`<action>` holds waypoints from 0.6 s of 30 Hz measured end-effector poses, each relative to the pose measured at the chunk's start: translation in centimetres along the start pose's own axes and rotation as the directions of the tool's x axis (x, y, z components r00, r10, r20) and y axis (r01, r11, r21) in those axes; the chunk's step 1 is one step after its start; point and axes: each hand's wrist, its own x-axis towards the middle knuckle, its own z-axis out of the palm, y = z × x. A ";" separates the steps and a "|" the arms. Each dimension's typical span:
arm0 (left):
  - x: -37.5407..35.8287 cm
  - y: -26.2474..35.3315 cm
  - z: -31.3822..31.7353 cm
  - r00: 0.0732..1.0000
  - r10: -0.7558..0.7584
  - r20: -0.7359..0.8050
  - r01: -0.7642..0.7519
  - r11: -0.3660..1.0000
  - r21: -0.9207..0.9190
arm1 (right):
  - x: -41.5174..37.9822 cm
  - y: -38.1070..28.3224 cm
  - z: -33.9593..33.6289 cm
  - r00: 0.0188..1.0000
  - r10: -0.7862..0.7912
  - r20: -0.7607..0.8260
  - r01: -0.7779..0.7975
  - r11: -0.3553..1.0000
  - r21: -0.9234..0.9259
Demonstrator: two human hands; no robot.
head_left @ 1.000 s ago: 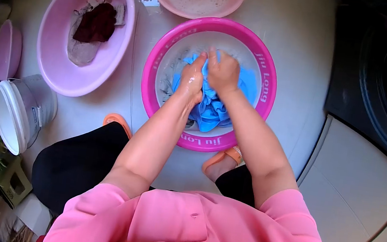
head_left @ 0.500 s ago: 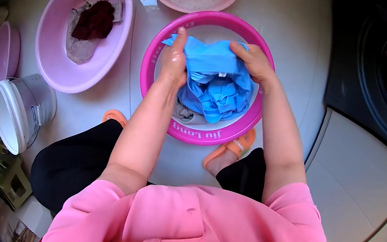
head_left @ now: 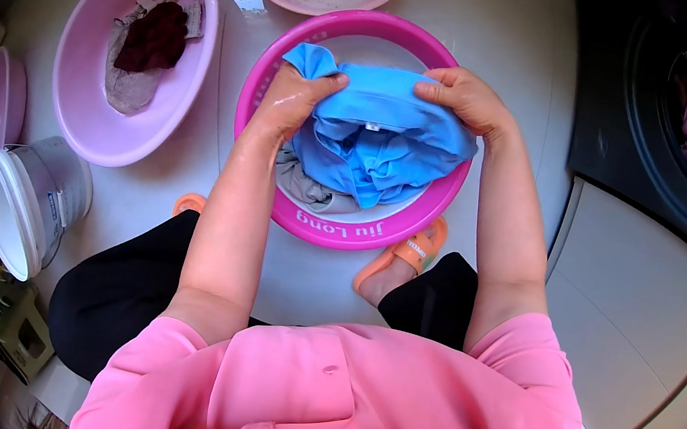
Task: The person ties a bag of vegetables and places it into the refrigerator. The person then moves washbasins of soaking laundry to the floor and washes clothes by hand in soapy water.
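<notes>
A wet-looking blue garment (head_left: 383, 154) with a small white tag at its upper band hangs bunched between my hands over a bright pink basin (head_left: 328, 228). My left hand (head_left: 289, 102) is closed round the band's left end, thumb on top, and a flap of cloth sticks out beyond it. On the other side my right hand (head_left: 469, 100) pinches the band between thumb and fingers near the basin's far right rim. Lower folds of the garment droop into the basin. Beside them at the lower left lies a grey cloth (head_left: 312, 186), partly covered by the blue one.
At the left stands a lilac basin (head_left: 130, 141) holding dark red and grey cloths. A white bucket (head_left: 14, 212) lies tilted near a smaller pink basin (head_left: 4, 101). Beyond my basin is a peach basin (head_left: 324, 8) of cloudy water. A dark front-loading washer (head_left: 607, 120) stands at the right.
My hands have moved apart, stretching the garment's band wider. The left hand has turned so its thumb lies over the cloth. The whole view has shifted slightly.
</notes>
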 end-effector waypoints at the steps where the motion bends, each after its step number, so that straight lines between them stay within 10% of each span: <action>1: 0.2 0.0 -0.2 0.999 0.041 -0.031 -0.039 0.997 0.062 | -0.3 -0.4 0.0 1.000 0.012 -0.005 -0.013 0.956 -0.292; 2: 0.3 0.0 -0.5 0.998 0.042 -0.041 -0.043 0.999 -0.024 | -0.6 -0.5 0.0 1.000 0.022 -0.014 -0.026 0.829 -0.558; 7: 1.2 -0.1 -2.2 0.987 0.030 -0.158 -0.046 0.994 -0.098 | -0.9 0.7 -3.3 0.982 0.189 0.022 -0.137 0.778 -0.613; 10: 1.2 -0.4 -1.6 0.972 -0.029 -0.233 -0.019 0.980 -0.200 | -0.7 1.8 -3.4 0.997 -0.065 -0.037 0.065 0.998 -0.019; 13: 1.2 -0.5 -1.1 0.980 -0.107 -0.167 0.080 0.983 -0.163 | 1.8 4.0 -3.0 0.963 -0.121 -0.242 0.172 0.965 0.199; 15: 1.6 -1.8 -1.0 0.992 -0.097 -0.079 0.096 0.995 -0.008 | 3.4 4.1 -1.4 0.928 -0.166 -0.334 0.204 0.975 0.083; 17: 2.0 -2.8 0.1 0.990 -0.052 -0.130 0.045 0.998 -0.053 | 3.9 2.3 1.8 0.716 -0.341 -0.610 0.023 0.884 -0.467; 18: 2.2 -3.1 0.5 0.975 0.055 -0.216 -0.005 0.974 0.225 | 4.7 3.0 2.5 0.715 -0.359 -0.599 -0.082 0.808 -0.583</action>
